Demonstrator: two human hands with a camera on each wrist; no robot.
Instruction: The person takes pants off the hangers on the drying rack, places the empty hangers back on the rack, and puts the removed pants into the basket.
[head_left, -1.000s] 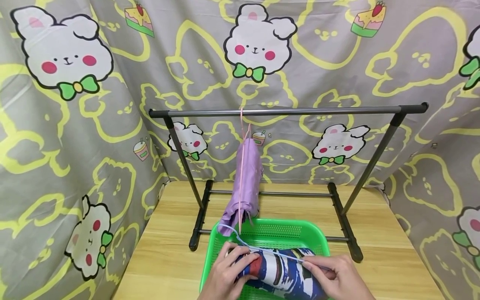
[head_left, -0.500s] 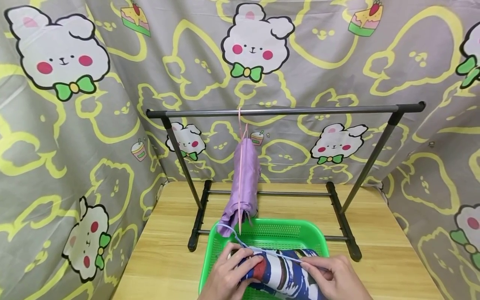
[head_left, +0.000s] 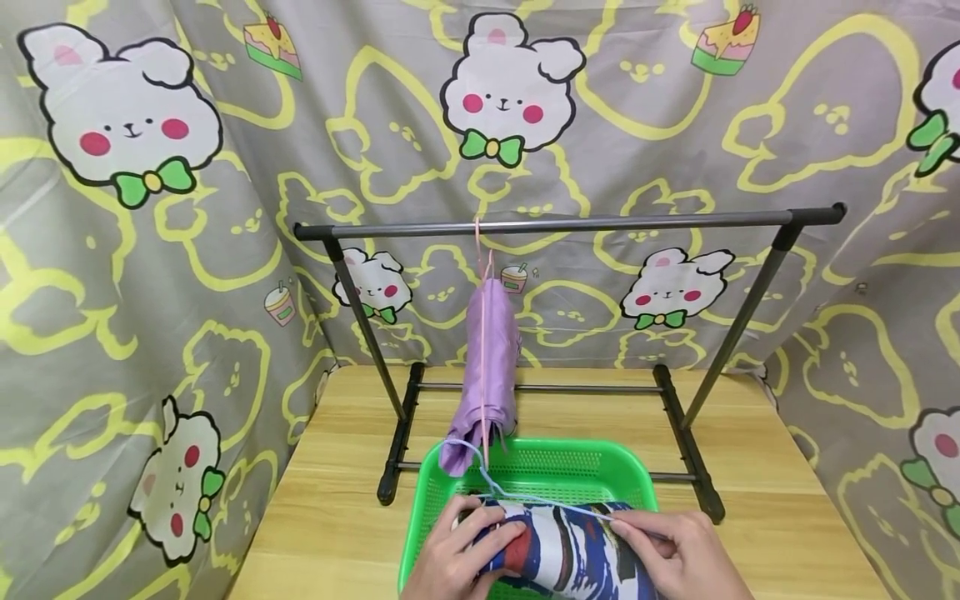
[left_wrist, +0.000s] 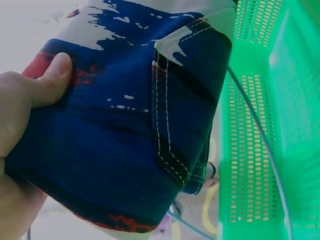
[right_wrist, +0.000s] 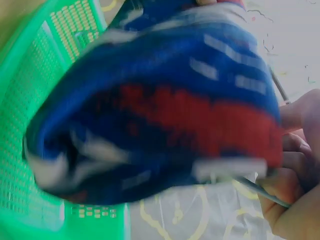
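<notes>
A blue, white and red printed garment [head_left: 562,546] hangs folded over a pale-blue wire clothes hanger [head_left: 551,502], above a green basket [head_left: 633,467]. My left hand [head_left: 471,550] grips the garment's left end, its thumb pressing the cloth in the left wrist view. Stitched seams [left_wrist: 165,115] show there on the fabric. My right hand [head_left: 686,550] pinches the hanger near its right end, beside the garment's edge. The hanger's hook points left, close to the lower end of a purple garment [head_left: 491,358]. Cloth blurs in the right wrist view.
A dark metal rack [head_left: 600,223] stands on the wooden table [head_left: 322,475] behind the basket. From its rail the purple garment hangs on a pink hanger [head_left: 483,333]. Printed curtains [head_left: 675,125] enclose the back and sides.
The blue hanger's hook has shifted slightly right and up. My right hand has moved a little right, still pinching the hanger. The left hand keeps its grip on the garment.
</notes>
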